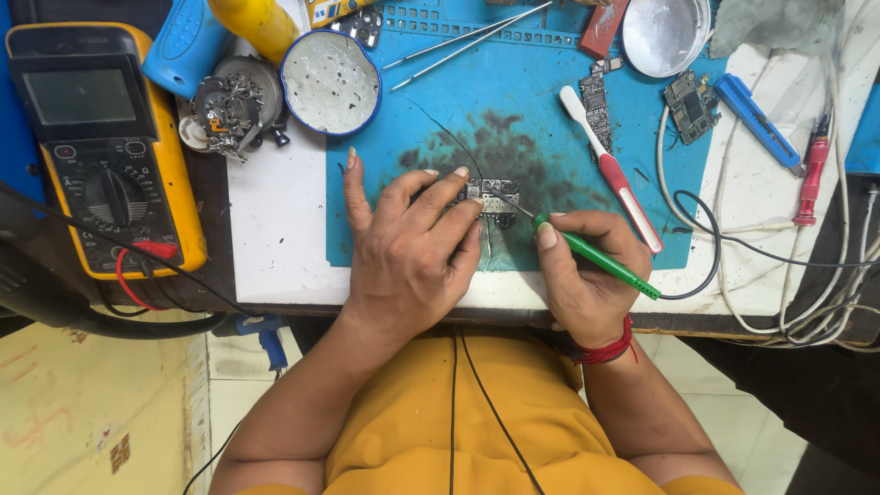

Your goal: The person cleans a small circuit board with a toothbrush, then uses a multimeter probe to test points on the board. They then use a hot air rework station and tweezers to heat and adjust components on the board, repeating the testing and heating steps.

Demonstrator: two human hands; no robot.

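- A cluttered white worktop (pixel 275 229) carries a blue repair mat (pixel 541 92), darkly stained at its middle.
- The left hand (pixel 412 247) lies on the mat, its fingers (pixel 449 197) curled down onto a small circuit board (pixel 495 197) and pinning it at its left edge — the board sits on the stained patch near the mat's front edge.
- The right hand (pixel 587 275) is closed around a green-handled soldering iron (pixel 596 257), held like a pen; its thin metal tip touches the board's right side, and a dark cord leaves the handle's rear end.
- A red thread band (pixel 605 348) circles the right wrist.
- Just right of the hands lies a toothbrush (pixel 610 170) with a white and red handle, beside a narrow circuit board (pixel 596 101).
- At the mat's far left corner sits a round tin (pixel 330 82) of greyish paste; metal tweezers (pixel 467 41) lie just right of it.
- A yellow multimeter (pixel 105 147) rests at the far left, off the mat, with a red lead plugged in.
- To the right, off the mat, lie a blue utility knife (pixel 756 119) and a red-handled screwdriver (pixel 811 179) among white cables.
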